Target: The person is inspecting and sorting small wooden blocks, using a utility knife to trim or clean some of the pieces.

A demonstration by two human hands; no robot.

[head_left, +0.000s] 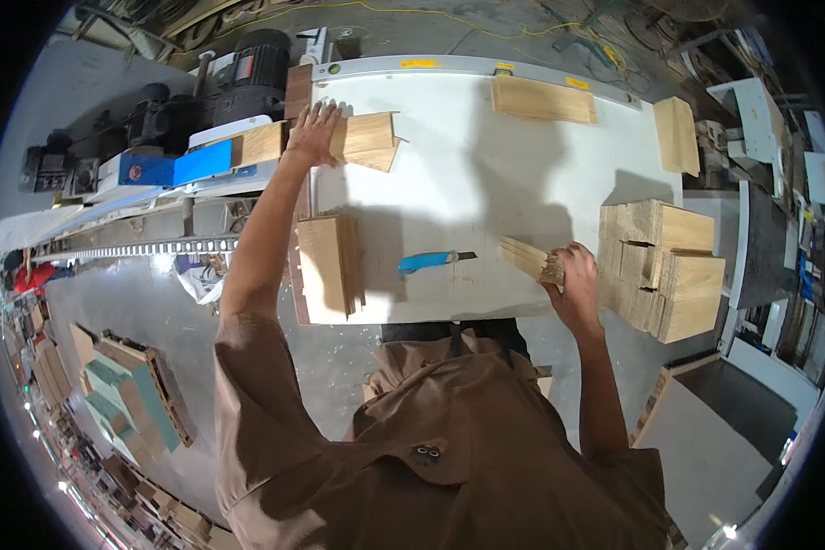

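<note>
My left hand (314, 136) lies with fingers spread at the left edge of the white tabletop, touching light wooden boards (364, 137) that stick out beside it. My right hand (576, 278) grips a small stack of thin wooden boards (526, 258) near the front edge, thumb below and fingers over the end. Between my arms lies a blue utility knife (428, 261) with its dark blade pointing right. At the left front sits a stack of wooden boards (323, 266). To the right of my right hand is a larger pile of boards (651, 238), its layers uneven.
A long metal spirit level (467, 65) runs along the far edge of the white table (412, 174). Near it lies a single board (544, 99), and another board (676, 136) rests at the far right corner. A machine with a black motor (252, 69) adjoins the left side.
</note>
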